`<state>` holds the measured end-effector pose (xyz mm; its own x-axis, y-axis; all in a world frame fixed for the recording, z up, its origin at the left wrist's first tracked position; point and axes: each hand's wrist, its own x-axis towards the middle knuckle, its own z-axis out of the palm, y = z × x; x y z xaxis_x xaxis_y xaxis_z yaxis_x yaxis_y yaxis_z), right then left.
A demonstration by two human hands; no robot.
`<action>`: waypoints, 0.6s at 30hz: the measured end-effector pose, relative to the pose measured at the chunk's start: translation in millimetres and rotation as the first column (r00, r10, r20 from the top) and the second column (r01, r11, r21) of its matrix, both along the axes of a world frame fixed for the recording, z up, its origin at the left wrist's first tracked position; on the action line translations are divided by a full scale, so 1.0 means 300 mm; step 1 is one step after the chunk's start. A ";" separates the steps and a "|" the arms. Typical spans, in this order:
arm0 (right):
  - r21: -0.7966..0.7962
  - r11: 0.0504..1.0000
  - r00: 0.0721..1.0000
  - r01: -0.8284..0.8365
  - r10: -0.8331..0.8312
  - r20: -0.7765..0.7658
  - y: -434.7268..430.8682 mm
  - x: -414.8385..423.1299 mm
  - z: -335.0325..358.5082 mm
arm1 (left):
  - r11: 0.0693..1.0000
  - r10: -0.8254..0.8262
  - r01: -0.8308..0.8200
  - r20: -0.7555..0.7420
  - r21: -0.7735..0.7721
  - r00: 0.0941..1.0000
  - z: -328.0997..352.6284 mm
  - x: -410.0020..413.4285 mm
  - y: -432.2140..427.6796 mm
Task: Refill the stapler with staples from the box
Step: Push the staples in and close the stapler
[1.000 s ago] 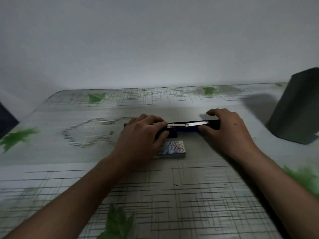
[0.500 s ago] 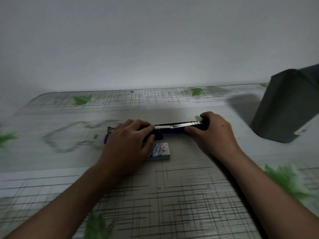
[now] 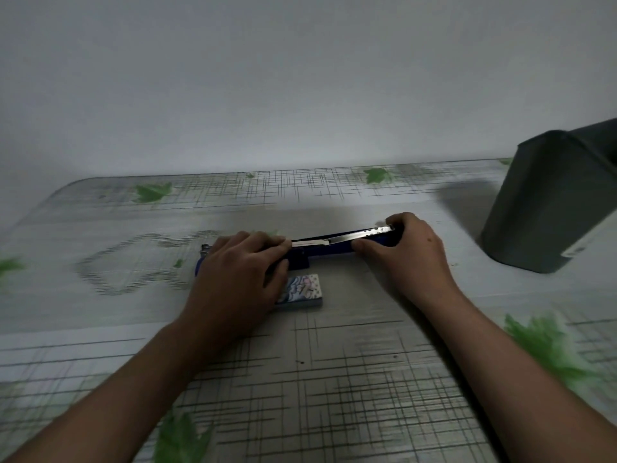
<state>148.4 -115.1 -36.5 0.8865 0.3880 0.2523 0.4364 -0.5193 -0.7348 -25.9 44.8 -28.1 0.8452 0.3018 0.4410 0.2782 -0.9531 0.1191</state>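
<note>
— Any change over the last second?
— Little. The left hand (image 3: 237, 279) stays curled over the left end of the stapler (image 3: 334, 243) and covers a corner of the box (image 3: 305, 290). The box lies just in front and looks shut. The stapler lies on the table (image 3: 334, 362), rail bared. The right hand (image 3: 412, 259) keeps gripping its right end.
— Meaning?
— Stapler apparently opened; no staples drawn yet.
</note>
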 end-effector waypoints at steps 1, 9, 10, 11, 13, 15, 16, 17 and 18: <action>0.030 1.000 1.000 -0.003 0.003 -0.018 0.001 -0.004 0.002 | 1.000 0.004 -0.004 -0.001 -0.001 1.000 0.002 -0.001 -0.002; 0.442 0.892 0.909 0.093 0.104 -0.403 0.008 -0.031 0.042 | 1.000 0.015 -0.015 0.000 -0.011 1.000 0.008 -0.004 -0.007; 0.486 0.868 0.896 0.102 0.132 -0.423 0.009 -0.036 0.044 | 1.000 0.019 -0.019 -0.003 -0.009 1.000 0.007 -0.005 -0.007; 0.523 0.846 0.890 0.107 0.153 -0.430 0.011 -0.040 0.045 | 1.000 0.021 -0.022 -0.008 -0.008 1.000 0.007 -0.006 -0.006; 0.590 0.797 0.880 0.130 0.182 -0.439 0.017 -0.048 0.041 | 1.000 0.021 -0.021 -0.012 -0.006 1.000 0.006 -0.006 -0.005; 0.656 0.741 0.867 0.143 0.226 -0.444 0.030 -0.056 0.037 | 1.000 0.022 -0.022 -0.006 -0.002 1.000 0.003 -0.007 -0.002; 0.689 0.712 0.861 0.137 0.258 -0.438 0.038 -0.060 0.037 | 1.000 0.023 -0.023 0.001 0.004 1.000 0.002 -0.008 -0.002; 0.716 0.688 0.860 0.122 0.286 -0.422 0.045 -0.065 0.038 | 1.000 0.023 -0.023 0.009 0.009 1.000 0.001 -0.009 -0.003; 0.738 0.667 0.865 0.101 0.307 -0.397 0.053 -0.068 0.040 | 1.000 0.023 -0.023 0.018 0.010 1.000 0.001 -0.009 -0.003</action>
